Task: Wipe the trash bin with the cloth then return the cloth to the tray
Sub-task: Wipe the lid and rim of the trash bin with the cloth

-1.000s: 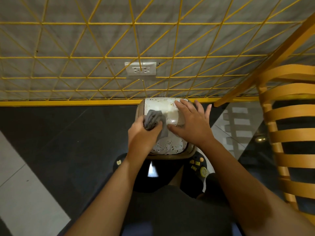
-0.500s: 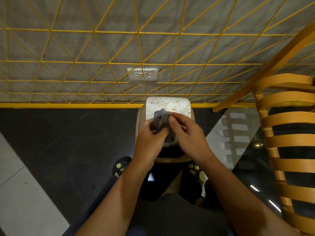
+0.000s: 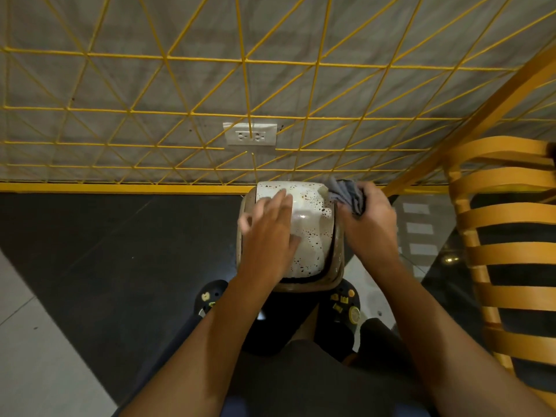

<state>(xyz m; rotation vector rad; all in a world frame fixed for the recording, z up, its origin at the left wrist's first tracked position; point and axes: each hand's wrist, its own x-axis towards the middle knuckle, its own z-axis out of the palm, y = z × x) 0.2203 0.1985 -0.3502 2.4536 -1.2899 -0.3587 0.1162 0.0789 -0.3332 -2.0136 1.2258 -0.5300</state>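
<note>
The trash bin (image 3: 313, 233) stands on the dark floor against the wall, its white speckled lid framed by a brown rim. My left hand (image 3: 270, 233) lies flat on the left half of the lid with its fingers spread. My right hand (image 3: 371, 224) grips the bunched grey cloth (image 3: 346, 194) at the bin's upper right corner, against its right side. No tray is in view.
A yellow wire grid (image 3: 246, 85) covers the wall behind the bin, with a white power socket (image 3: 250, 134) behind it. An orange slatted chair (image 3: 511, 236) stands close on the right. My feet in dark shoes (image 3: 343, 305) flank the bin's base.
The cloth passed from my left hand to my right hand, which carried it to the bin's right side. My left hand moved onto the lid and flattened.
</note>
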